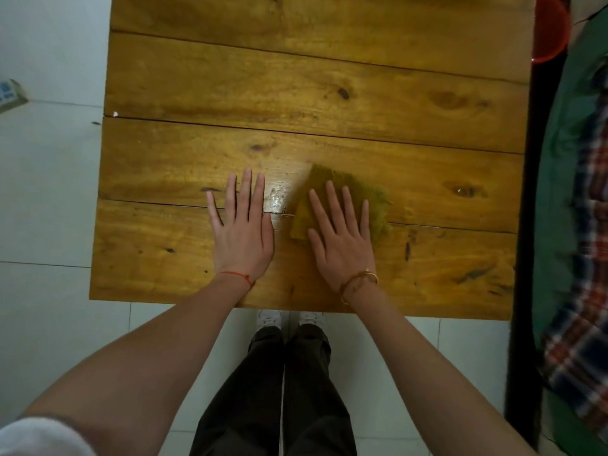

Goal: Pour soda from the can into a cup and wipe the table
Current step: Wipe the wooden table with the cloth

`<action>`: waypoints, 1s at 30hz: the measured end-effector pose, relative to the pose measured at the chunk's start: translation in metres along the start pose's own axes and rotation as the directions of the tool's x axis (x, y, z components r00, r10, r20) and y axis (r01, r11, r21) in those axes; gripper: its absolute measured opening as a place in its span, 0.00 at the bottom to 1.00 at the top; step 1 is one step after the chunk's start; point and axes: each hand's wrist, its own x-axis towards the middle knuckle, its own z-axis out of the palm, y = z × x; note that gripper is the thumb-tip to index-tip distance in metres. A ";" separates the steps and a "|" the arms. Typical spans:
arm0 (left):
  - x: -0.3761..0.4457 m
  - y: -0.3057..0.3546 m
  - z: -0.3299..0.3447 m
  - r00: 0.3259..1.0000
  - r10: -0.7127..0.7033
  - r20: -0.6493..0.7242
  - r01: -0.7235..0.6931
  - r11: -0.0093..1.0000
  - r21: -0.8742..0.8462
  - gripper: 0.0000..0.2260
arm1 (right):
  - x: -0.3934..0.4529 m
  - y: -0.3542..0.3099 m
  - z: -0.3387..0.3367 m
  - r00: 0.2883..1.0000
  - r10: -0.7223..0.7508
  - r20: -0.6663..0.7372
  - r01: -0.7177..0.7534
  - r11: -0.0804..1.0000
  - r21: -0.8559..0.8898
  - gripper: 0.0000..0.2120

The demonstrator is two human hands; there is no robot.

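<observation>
Olive-green square cloth under flat, spread right hand — left hand flat, empty, beside it on wooden plank bench.

Left hand on table, beside right hand on cloth.

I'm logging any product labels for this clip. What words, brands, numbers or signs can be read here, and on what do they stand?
None can be read.
The small blue-and-white box on the floor carries markings, too blurred to read.
The yellow-green cloth under the right hand, the wooden plank table and the red plastic rim show no text.
</observation>
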 end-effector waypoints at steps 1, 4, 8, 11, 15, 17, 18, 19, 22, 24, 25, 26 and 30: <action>0.000 0.000 -0.001 1.000 0.000 0.003 0.000 1.000 -0.001 0.26 | 0.002 0.009 -0.003 1.000 0.024 0.001 -0.024 1.000 -0.008 0.27; 0.001 0.001 -0.001 1.000 -0.008 0.014 0.008 1.000 -0.005 0.26 | 0.033 0.032 -0.013 0.988 0.153 -0.030 -0.153 0.988 0.010 0.27; 0.002 0.002 -0.002 0.999 -0.018 0.036 0.018 1.000 0.004 0.26 | 0.084 0.022 -0.021 0.956 0.281 -0.089 -0.279 0.960 0.034 0.28; 0.002 0.002 -0.002 0.999 -0.017 0.034 0.017 1.000 0.003 0.27 | 0.082 -0.021 -0.014 0.995 0.083 -0.052 -0.083 0.997 0.003 0.29; 0.002 0.002 -0.005 0.999 -0.033 0.016 0.034 0.999 -0.041 0.28 | 0.066 -0.027 -0.010 0.992 -0.127 0.001 0.127 0.992 0.008 0.27; 0.002 0.003 -0.006 0.999 -0.038 0.015 0.039 0.998 -0.055 0.28 | 0.075 -0.004 -0.015 0.997 -0.082 -0.015 0.081 0.996 -0.022 0.27; 0.002 0.003 -0.006 0.999 -0.040 0.021 0.041 0.998 -0.054 0.29 | 0.083 0.008 -0.019 0.999 -0.019 -0.037 0.018 1.000 -0.026 0.27; 0.003 0.003 -0.006 0.999 -0.041 0.026 0.042 0.998 -0.048 0.29 | 0.094 0.016 -0.023 0.996 0.059 -0.060 -0.059 0.998 -0.010 0.27; 0.004 0.004 -0.006 0.998 -0.042 0.040 0.043 0.999 -0.017 0.29 | 0.130 0.016 -0.031 0.950 0.294 -0.107 -0.288 0.955 0.070 0.27; 0.004 0.004 -0.005 0.998 -0.050 0.039 0.050 0.999 0.000 0.29 | 0.147 -0.004 -0.031 0.933 0.341 -0.118 -0.335 0.939 0.073 0.28; 0.004 0.004 -0.005 0.998 -0.050 0.037 0.049 0.999 0.007 0.29 | 0.153 -0.017 -0.030 0.948 0.300 -0.107 -0.295 0.954 0.060 0.28; 0.004 0.005 -0.005 0.998 -0.050 0.040 0.049 0.999 0.013 0.29 | 0.156 -0.030 -0.028 0.972 0.216 -0.089 -0.212 0.976 0.043 0.28; 0.004 0.003 -0.004 0.997 -0.043 0.057 0.040 0.998 0.048 0.28 | 0.157 -0.059 -0.024 0.994 -0.110 -0.028 0.111 0.994 0.018 0.28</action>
